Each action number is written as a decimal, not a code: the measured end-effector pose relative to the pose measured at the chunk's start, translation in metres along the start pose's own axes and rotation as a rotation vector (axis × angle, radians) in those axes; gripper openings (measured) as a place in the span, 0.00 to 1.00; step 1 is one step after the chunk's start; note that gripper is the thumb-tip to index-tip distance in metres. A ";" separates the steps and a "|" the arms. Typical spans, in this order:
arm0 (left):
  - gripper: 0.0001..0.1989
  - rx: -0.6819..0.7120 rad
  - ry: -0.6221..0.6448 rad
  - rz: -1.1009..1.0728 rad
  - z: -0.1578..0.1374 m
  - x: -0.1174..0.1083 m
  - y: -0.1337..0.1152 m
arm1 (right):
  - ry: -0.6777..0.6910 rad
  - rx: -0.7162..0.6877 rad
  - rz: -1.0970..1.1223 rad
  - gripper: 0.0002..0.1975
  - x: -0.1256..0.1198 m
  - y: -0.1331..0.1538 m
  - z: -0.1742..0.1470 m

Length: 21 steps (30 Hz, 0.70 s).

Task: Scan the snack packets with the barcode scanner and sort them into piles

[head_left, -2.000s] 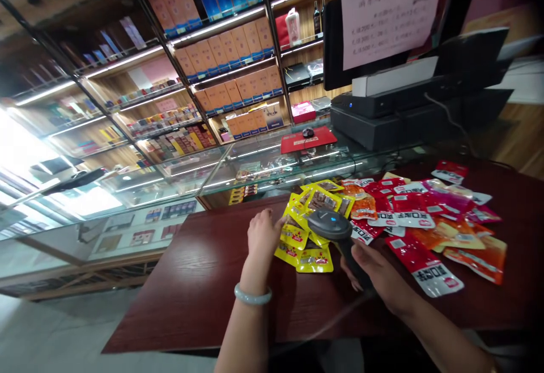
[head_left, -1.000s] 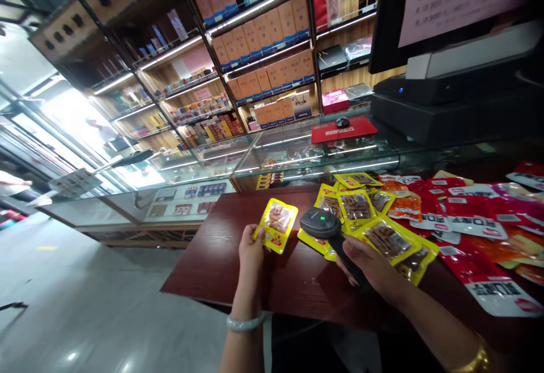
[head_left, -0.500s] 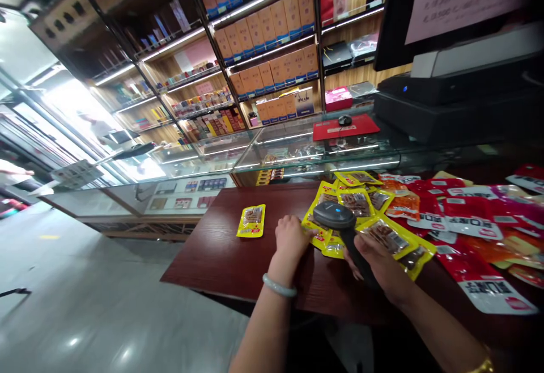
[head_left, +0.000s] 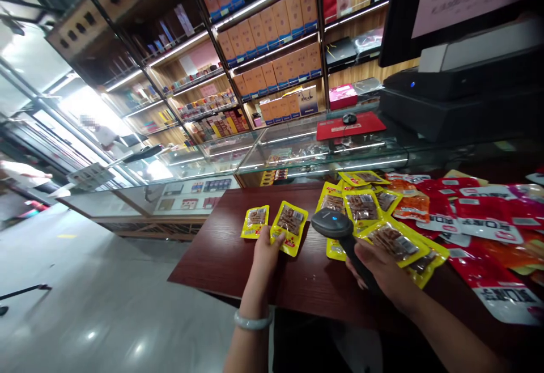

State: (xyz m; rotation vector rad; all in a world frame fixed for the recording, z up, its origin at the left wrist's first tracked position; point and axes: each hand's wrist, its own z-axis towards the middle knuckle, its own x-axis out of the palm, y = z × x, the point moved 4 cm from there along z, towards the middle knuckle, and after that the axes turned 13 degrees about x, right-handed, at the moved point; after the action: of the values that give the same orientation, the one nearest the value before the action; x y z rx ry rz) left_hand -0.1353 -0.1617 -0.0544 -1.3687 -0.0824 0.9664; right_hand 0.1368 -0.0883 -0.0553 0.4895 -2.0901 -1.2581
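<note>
My left hand (head_left: 267,248) pinches the lower edge of a yellow snack packet (head_left: 290,224) with a clear window showing brown strips. Just left of it, another yellow packet (head_left: 256,215) lies on the dark red wooden table (head_left: 221,248). A black barcode scanner (head_left: 334,224) is in my right hand (head_left: 378,265), fingers wrapped round its handle and its head pointing left; a blue light glows on top. Behind and beside the scanner spreads a pile of yellow packets (head_left: 361,206), partly hidden by my right hand.
Red and white packets (head_left: 484,220) and orange ones (head_left: 412,207) cover the table's right side. Behind stand a glass display counter (head_left: 293,146), a red mat (head_left: 348,127) with a mouse (head_left: 349,118), and a monitor (head_left: 397,27). Boxed goods fill the shelves (head_left: 272,44). People are at far left.
My left hand has moved left from the pile, bringing one yellow packet beside the packet lying alone. My right hand still holds the scanner in nearly the same place.
</note>
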 end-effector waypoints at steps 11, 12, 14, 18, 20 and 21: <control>0.15 -0.084 -0.046 0.217 0.005 -0.029 0.017 | 0.061 -0.002 -0.018 0.26 0.004 0.002 0.000; 0.16 -0.101 -0.091 0.344 0.006 -0.039 0.015 | 0.070 -0.002 -0.017 0.26 0.004 0.002 -0.001; 0.21 -0.063 -0.208 0.599 0.009 -0.053 0.002 | 0.084 -0.006 -0.006 0.26 0.003 0.001 -0.002; 0.23 0.161 -0.230 0.639 0.022 -0.029 -0.028 | 0.082 -0.032 0.030 0.26 0.002 0.002 -0.002; 0.18 0.219 -0.057 0.433 0.032 0.008 -0.039 | 0.074 -0.044 0.045 0.25 0.002 0.003 -0.003; 0.17 0.208 0.031 0.325 0.038 0.028 -0.043 | 0.070 -0.047 0.050 0.26 0.002 0.003 -0.003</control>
State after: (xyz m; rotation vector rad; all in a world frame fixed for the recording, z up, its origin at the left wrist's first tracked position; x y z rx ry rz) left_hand -0.1163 -0.1105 -0.0218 -1.2245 0.2648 1.1882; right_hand 0.1375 -0.0897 -0.0510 0.4508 -1.9975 -1.2410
